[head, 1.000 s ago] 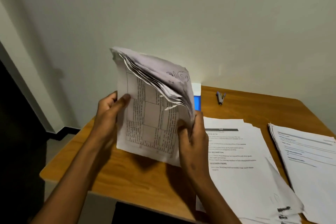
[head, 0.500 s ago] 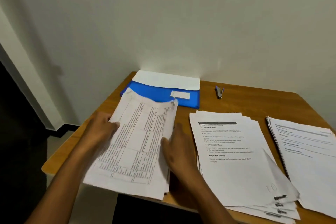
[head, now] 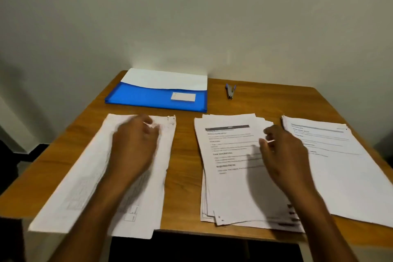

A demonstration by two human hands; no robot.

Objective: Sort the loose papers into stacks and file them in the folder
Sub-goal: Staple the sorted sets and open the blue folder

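Wooden table [head: 265, 100]: three paper stacks across mid-frame, blue folder [head: 156, 97] upper centre, stapler [head: 230, 91] beside it. Left hand [head: 136, 144] over left stack [head: 102, 176], right hand [head: 282, 151] over middle stack [head: 231, 168]; fingers loosely curled, holding nothing. Advice: square the fanned edges before filing.

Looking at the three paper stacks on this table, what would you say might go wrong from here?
The left stack of white table-printed sheets overhangs the wooden table's near edge, so it may slide off. The fanned middle stack of printed pages could shed sheets when the right hand lifts it.
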